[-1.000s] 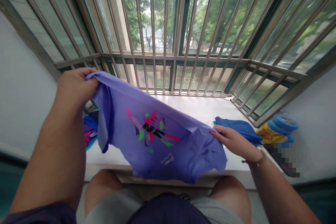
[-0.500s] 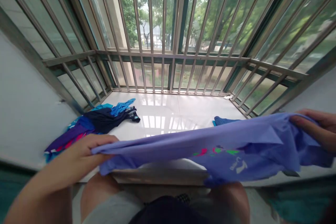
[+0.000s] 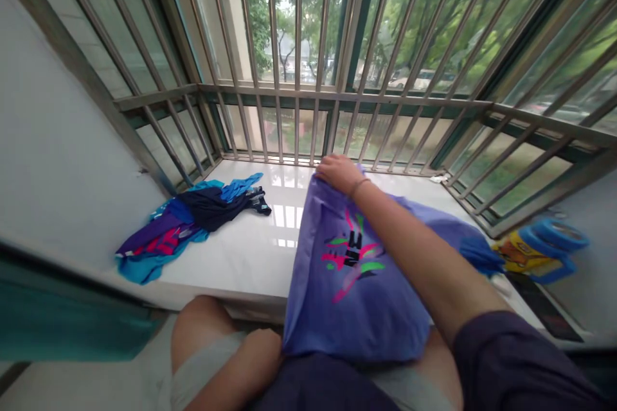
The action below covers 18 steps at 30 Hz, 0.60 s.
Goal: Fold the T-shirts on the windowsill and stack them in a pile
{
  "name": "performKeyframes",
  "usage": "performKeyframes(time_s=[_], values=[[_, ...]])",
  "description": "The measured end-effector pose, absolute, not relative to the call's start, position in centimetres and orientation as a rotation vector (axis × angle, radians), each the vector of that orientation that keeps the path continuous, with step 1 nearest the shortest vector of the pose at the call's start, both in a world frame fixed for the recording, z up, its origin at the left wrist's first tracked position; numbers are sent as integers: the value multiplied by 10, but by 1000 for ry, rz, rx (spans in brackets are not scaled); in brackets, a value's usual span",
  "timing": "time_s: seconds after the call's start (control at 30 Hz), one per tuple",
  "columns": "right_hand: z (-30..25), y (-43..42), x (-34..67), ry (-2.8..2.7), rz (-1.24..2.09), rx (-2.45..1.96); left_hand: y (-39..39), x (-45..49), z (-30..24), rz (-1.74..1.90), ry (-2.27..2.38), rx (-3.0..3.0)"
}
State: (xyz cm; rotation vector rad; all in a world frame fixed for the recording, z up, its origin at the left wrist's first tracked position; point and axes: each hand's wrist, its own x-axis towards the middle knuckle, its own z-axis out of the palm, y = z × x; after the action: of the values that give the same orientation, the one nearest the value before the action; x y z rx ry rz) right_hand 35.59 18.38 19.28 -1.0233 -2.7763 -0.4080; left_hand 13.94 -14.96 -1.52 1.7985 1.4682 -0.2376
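Your right hand [image 3: 339, 174] is closed over the far edge of the purple T-shirt [image 3: 357, 282], which hangs folded from the white sill [image 3: 241, 263] to your lap. Your left hand [image 3: 260, 359] is curled at the shirt's near corner; its grip cannot be determined.

Soft, even daylight comes in through the window [image 3: 337, 95] ahead, bright but overcast-looking, and the trees [image 3: 260, 13] beyond it look pale and slightly hazy. The glossy sill [image 3: 241, 263] throws back a white glare of window panes near its far edge. Shadows are faint and diffuse; the shirt [image 3: 357, 295] shows only gentle shade in its folds. The wall [image 3: 62, 141] at left falls dimmer. Wide-angle distortion bends the bars [image 3: 297, 13] toward the frame edges, and the right edge looks slightly soft.
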Motion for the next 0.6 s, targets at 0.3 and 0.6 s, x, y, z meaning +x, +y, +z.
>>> performKeyframes(time_s=[0.3,0.6], values=[[-41,25,308,-2751,126,-911,-120,151,-36,313,1618,2274],[-82,10,452,-2386,169,-1812,-39,164,-79,342,1877,2398]])
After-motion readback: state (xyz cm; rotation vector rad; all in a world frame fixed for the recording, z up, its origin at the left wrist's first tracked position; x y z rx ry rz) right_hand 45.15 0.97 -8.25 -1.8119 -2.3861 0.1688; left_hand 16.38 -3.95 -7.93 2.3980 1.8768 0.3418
